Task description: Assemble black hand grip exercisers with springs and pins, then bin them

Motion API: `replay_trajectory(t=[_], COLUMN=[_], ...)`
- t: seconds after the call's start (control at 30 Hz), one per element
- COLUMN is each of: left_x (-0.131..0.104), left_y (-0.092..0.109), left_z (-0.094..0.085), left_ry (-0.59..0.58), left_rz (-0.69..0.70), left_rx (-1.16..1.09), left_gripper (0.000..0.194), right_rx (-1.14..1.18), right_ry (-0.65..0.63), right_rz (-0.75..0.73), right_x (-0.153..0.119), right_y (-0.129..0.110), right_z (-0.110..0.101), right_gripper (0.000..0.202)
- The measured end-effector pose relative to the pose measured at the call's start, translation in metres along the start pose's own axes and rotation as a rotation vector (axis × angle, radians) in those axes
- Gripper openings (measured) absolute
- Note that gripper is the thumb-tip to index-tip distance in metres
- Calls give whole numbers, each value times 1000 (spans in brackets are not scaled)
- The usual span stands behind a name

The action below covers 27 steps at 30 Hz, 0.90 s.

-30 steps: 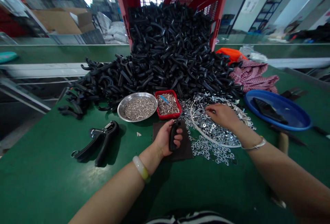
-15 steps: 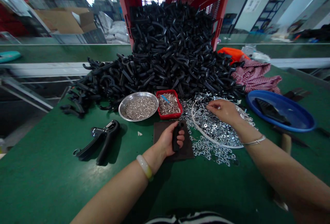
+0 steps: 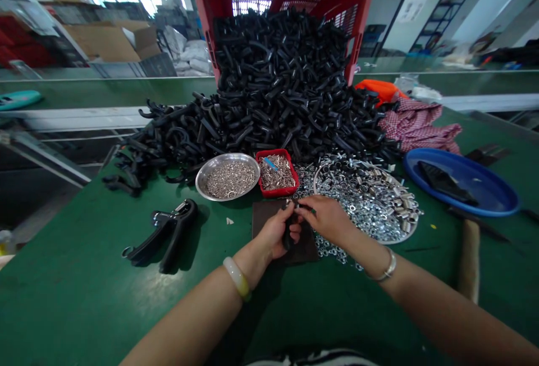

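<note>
My left hand point(image 3: 277, 232) is wrapped round a black plastic handle point(image 3: 288, 237), held upright above a dark square pad point(image 3: 263, 215). At the handle's top end, my right hand point(image 3: 326, 215) has its thumb and fingers pinched together. Whatever small part lies in that pinch is hidden by the fingertips. To the right spreads a round white tray point(image 3: 389, 241) heaped with shiny metal nuts and sleeves. Ahead of the hands stand a red box point(image 3: 278, 192) of metal pins and a steel bowl point(image 3: 202, 189) of tiny metal parts. An assembled hand grip exerciser point(image 3: 168, 234) lies to the left.
A large pile of black handles point(image 3: 269, 113) spills from a red crate point(image 3: 197, 12) at the back. On the right are a blue tray point(image 3: 501, 209), a hammer with a wooden handle point(image 3: 469, 259) and a checked cloth point(image 3: 425, 124). Loose nuts lie beside the white tray.
My right hand has moved left from the tray of metal parts to the top of the black handle. My left hand still grips the handle in nearly the same place.
</note>
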<state>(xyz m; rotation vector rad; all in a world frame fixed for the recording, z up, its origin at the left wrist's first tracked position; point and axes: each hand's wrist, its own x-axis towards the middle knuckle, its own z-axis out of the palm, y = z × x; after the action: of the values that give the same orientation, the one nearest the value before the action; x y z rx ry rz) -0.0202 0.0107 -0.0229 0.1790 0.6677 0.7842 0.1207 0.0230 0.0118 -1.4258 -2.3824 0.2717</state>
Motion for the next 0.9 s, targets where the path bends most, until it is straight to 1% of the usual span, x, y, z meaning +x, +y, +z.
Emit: replay_trajectory(t=[0.03, 0.1, 0.17, 0.27, 0.3, 0.33, 0.37, 0.4, 0.43, 0.47, 0.5, 0.53, 0.6, 0.67, 0.77, 0.83, 0.9], left_x=[0, 0, -1, -2, -1, -1, -1, -1, -1, -1, -1, -1, -2, -2, -3, -3, -4], left_y=[0, 0, 1, 2, 2, 2, 2, 1, 1, 1, 0, 0, -1, -2, -2, -2, -2], left_z=[-1, -2, -3, -2, -1, 0, 1, 1, 2, 2, 2, 1, 0, 0, 0, -1, -2], left_ry=[0, -14, -20, 14, 27, 35, 37, 35, 33, 32, 29, 27, 19, 10, 6, 11, 12], left_rz=[22, 22, 13, 36, 44, 47, 46, 44, 43, 44, 49, 54, 66, 72, 71, 76, 79], left_rx=[5, 8, 17, 49, 52, 46, 33, 15, -1, -9, -9, -5, 12, 30, 40, 30, 15], left_gripper=[23, 25, 26, 22, 20, 19, 19, 20, 21, 22, 23, 25, 26, 27, 26, 27, 27], right_rx=[-23, -52, -36, 18, 8, -28, -102, -200, -303, -387, -423, -445, -443, -444, -455, -458, -465], right_ry=[-5, -13, -42, -139, -147, -132, -93, -42, -18, -39, -69, -107, -171, -198, -179, -145, -86], right_rz=[13, 14, -44, -190, -198, -168, -91, 18, 130, 223, 274, 306, 322, 333, 375, 406, 435], right_x=[0, -1, -2, 5, 11, 20, 29, 40, 50, 60, 69, 77, 88, 94, 99, 99, 96], right_y=[-1, -3, -1, 15, 25, 37, 51, 66, 81, 95, 109, 120, 135, 142, 142, 141, 138], right_z=[1, 1, -1, -14, -20, -27, -34, -40, -45, -48, -50, -49, -44, -35, -26, -28, -36], right_gripper=[20, 26, 30, 30, 30, 30, 30, 30, 31, 31, 30, 28, 26, 27, 28, 26, 30])
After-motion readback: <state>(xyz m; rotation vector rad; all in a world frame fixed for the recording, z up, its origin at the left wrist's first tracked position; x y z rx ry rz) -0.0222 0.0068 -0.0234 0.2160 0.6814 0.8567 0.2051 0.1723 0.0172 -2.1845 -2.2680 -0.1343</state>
